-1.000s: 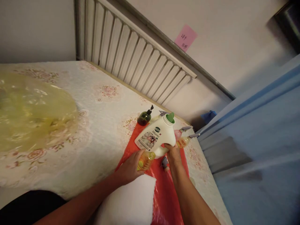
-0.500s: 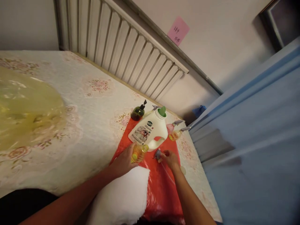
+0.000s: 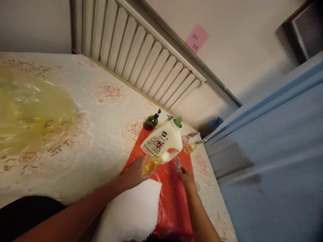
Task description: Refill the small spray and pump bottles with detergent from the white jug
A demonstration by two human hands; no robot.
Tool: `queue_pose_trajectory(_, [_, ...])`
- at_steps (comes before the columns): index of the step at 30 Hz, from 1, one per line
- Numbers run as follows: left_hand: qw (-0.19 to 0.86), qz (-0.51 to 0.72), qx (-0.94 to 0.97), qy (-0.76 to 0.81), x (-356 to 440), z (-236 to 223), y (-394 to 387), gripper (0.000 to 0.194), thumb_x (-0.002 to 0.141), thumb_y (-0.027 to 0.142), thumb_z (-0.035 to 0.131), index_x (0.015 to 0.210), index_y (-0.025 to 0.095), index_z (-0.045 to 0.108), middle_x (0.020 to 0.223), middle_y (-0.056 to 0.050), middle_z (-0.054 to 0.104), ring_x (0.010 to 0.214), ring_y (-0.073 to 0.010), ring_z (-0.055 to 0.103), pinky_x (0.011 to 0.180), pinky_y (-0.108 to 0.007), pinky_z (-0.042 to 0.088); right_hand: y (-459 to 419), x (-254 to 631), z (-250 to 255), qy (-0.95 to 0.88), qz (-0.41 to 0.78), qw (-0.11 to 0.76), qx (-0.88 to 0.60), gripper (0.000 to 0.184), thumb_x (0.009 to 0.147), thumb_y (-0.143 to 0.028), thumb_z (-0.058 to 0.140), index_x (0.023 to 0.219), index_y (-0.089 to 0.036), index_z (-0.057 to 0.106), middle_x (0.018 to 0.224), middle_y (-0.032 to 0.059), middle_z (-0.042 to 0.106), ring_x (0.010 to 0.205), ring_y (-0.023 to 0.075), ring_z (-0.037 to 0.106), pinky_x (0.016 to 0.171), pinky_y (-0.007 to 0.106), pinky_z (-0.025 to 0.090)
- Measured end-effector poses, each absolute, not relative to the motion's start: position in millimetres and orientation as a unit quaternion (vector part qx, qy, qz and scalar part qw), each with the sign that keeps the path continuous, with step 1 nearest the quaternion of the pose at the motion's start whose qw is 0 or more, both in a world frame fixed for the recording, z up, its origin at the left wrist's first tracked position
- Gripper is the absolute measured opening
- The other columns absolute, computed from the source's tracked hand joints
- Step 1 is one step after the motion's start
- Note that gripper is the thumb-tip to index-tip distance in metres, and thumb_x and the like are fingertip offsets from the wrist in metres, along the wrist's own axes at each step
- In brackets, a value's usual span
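Away from the white jug's handle, where it was a second ago, the right hand has moved to the gray spray head and now has it off the spot where it lay on the red plastic. Its fingers are closed in a pinch around the head; the tube below cannot be made out. The left hand is curled around the small amber bottle, beside the jug and over the near part of the red plastic.

As things stand, the jug's mouth is uncapped, with a green spout showing in it, and the amber bottle carries no spray head on its neck. Bottle and head remain apart, one in each hand; how full the bottle is cannot be told. By contrast, the pink bottle and the yellow bottle beyond the jug have spray heads fitted, so those look finished. A green pump bottle stands behind the jug, and a white cloth lies nearest the person on the surface.
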State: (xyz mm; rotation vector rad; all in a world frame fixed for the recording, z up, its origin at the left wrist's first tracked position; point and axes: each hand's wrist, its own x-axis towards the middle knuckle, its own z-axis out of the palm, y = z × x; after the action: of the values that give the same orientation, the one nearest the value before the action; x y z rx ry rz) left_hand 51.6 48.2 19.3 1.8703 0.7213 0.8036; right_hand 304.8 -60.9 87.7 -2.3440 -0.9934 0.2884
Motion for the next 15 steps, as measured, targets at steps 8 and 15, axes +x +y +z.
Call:
queue_pose_trajectory(8, [0.469,0.319,0.765,0.304,49.8,23.5,46.4,0.076,0.071,0.032,0.072,0.139,0.03,0.037,0.137,-0.009,0.055,0.125,-0.0305,0.054,0.103,-0.044,0.045,-93.8,275.6,150.9,-0.315,0.172,0.604,-0.712,0.039,0.066,-0.044,0.076,0.095,-0.019,0.071,0.086,0.0029,0.072,0.073,0.0162,0.062,0.065,0.028,0.048])
queue_pose_trajectory(15, [0.48,0.313,0.766,0.29,47.2,28.3,47.1,0.079,0.07,0.027,0.072,0.14,0.028,0.035,0.139,-0.01,0.053,0.128,-0.0291,0.051,0.106,-0.044,0.043,-77.3,226.9,208.0,-0.337,0.139,0.758,-0.542,0.026,0.071,-0.026,0.077,0.095,-0.024,0.069,0.095,-0.0004,0.069,0.078,0.0115,0.062,0.064,0.024,0.047])
